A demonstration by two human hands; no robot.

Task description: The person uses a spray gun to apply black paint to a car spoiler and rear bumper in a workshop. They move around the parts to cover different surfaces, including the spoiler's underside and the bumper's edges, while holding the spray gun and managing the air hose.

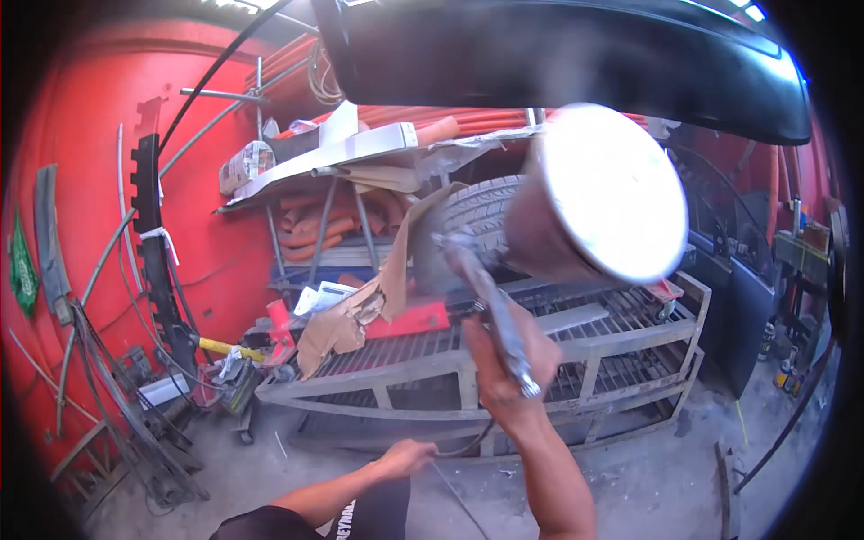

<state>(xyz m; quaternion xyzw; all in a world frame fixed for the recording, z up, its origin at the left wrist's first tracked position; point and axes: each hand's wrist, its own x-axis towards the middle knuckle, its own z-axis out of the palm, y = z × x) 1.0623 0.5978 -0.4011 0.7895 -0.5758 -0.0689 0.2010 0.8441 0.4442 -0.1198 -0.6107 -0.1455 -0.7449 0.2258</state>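
- Nearest, low in the middle of the view, the left hand (407,456) is closed around a thin hose (454,498) that runs down toward the concrete floor (648,477).
- Just beyond and to the right, the right hand (508,360) is raised and clamped on the grip of a spray gun (490,310), whose body slants up and to the left.
- The gun's round metal paint cup (598,193) sits at its top, tilted to the right, its shiny lid facing the camera.
- Behind the hands stands a grey metal slatted rack (576,346), with torn cardboard (360,310) draped over its left end and a tyre (477,211) resting on it.
- Farther left, a red wall (81,135) has bars and strips leaning against it.
- Overhead, at the far top, a glossy black car panel (576,54) hangs above the spray gun.
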